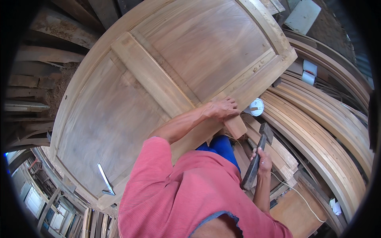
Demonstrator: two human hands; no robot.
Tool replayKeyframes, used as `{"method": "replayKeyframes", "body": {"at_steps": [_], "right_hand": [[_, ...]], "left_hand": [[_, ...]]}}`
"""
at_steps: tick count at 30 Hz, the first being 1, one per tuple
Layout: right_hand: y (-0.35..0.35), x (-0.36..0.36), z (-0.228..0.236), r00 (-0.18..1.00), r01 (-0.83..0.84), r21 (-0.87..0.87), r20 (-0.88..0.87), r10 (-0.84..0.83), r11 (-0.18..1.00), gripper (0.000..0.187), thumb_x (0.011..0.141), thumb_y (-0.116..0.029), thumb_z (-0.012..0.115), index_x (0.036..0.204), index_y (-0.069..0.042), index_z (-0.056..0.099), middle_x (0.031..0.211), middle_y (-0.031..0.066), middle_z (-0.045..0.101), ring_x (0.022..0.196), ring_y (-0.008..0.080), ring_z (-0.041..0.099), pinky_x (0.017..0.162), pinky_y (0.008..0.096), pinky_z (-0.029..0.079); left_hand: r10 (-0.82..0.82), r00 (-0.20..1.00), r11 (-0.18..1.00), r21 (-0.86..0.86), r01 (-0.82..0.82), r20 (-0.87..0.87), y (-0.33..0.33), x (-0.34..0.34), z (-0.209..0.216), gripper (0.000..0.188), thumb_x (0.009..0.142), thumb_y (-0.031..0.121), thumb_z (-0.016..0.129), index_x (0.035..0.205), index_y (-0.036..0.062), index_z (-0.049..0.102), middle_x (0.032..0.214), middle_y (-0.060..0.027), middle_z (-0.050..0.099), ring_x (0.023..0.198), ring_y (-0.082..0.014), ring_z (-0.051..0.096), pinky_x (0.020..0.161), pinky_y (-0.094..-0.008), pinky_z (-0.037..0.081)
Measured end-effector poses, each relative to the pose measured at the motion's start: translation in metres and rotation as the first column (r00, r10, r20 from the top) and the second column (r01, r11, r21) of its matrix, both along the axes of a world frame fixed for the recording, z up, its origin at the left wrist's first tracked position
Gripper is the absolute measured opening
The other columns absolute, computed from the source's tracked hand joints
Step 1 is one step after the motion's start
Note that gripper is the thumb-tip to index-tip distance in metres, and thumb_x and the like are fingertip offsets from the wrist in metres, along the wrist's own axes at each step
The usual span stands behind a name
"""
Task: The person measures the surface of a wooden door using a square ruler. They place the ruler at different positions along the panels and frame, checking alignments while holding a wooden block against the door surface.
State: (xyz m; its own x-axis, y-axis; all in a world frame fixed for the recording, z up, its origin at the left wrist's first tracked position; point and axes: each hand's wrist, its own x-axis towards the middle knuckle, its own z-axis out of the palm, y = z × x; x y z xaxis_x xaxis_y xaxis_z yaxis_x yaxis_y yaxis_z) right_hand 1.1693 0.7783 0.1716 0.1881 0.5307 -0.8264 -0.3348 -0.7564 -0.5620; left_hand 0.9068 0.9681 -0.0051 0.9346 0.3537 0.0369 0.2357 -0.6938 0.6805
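A large panelled wooden door lies in front of me, with a wide frame and a cross rail. My left hand is closed over the top of a short wooden block at the door's near right edge. The block sticks out past the frame, its far end hidden under my fingers. Lower right, my right hand grips a hammer by its dark handle. The hammer's head points up and away from me, apart from the block.
A metal try square rests on the door's lower left panel. Beyond the block stands a white tub. Long boards are stacked along the right, and a pale cord runs over a wooden sheet. Old planks lie at the far left.
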Motion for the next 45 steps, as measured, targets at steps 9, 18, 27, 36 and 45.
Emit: {"method": "replayKeyframes", "body": {"at_steps": [9,18,27,36,45], "right_hand": [[-0.016,-0.041,0.014,0.693,0.171,-0.503,-0.549,-0.466,0.847,0.028,0.097,-0.026,0.065,0.11,-0.001,0.061,0.092,0.007,0.065,0.082,0.0241,0.065,0.079,0.0352,0.058],[-0.028,-0.014,0.002,0.686,0.346,-0.553,-0.402,-0.607,0.758,0.024,0.098,-0.02,0.062,0.105,0.003,0.061,0.093,0.0108,0.066,0.085,0.0221,0.065,0.08,0.0377,0.056],[-0.008,-0.038,0.017,0.724,0.162,-0.588,-0.475,-0.5,0.793,0.024,0.095,-0.02,0.064,0.105,0.002,0.062,0.093,0.0102,0.066,0.082,0.0236,0.064,0.08,0.0353,0.056],[-0.032,-0.012,0.006,0.68,0.309,-0.594,-0.408,-0.609,0.743,0.027,0.097,-0.023,0.06,0.103,0.003,0.062,0.092,0.0112,0.064,0.085,0.0239,0.064,0.079,0.038,0.055],[-0.007,-0.049,0.024,0.494,0.197,-0.752,-0.478,-0.726,0.629,0.03,0.098,-0.021,0.061,0.112,0.005,0.056,0.091,0.0077,0.061,0.084,0.0202,0.061,0.081,0.0365,0.054]], "left_hand": [[0.076,0.993,0.989,0.119,-0.086,0.094,-0.012,0.024,-0.038,0.056,0.062,0.023,0.084,0.113,0.0186,0.062,0.109,-0.0076,0.06,0.112,-0.0289,0.055,0.099,-0.0455,0.043],[0.141,0.979,0.977,0.14,-0.162,0.148,-0.018,0.018,-0.046,0.054,0.063,0.021,0.081,0.114,0.0221,0.061,0.107,-0.0057,0.059,0.111,-0.0275,0.054,0.098,-0.0446,0.042],[0.069,0.989,0.991,0.105,-0.083,0.13,-0.013,0.015,-0.028,0.073,0.05,0.021,0.089,0.117,0.0192,0.059,0.109,-0.0064,0.058,0.114,-0.0276,0.052,0.1,-0.0465,0.039],[0.079,0.974,0.984,0.141,-0.111,0.213,-0.016,0.019,-0.044,0.058,0.058,0.025,0.081,0.112,0.0169,0.061,0.107,-0.0091,0.056,0.113,-0.0294,0.053,0.099,-0.0487,0.04],[0.072,0.977,0.989,0.11,-0.096,0.202,-0.017,0.019,-0.041,0.076,0.05,0.018,0.09,0.119,0.0171,0.058,0.112,-0.0079,0.055,0.114,-0.0292,0.05,0.099,-0.0479,0.037]]}}
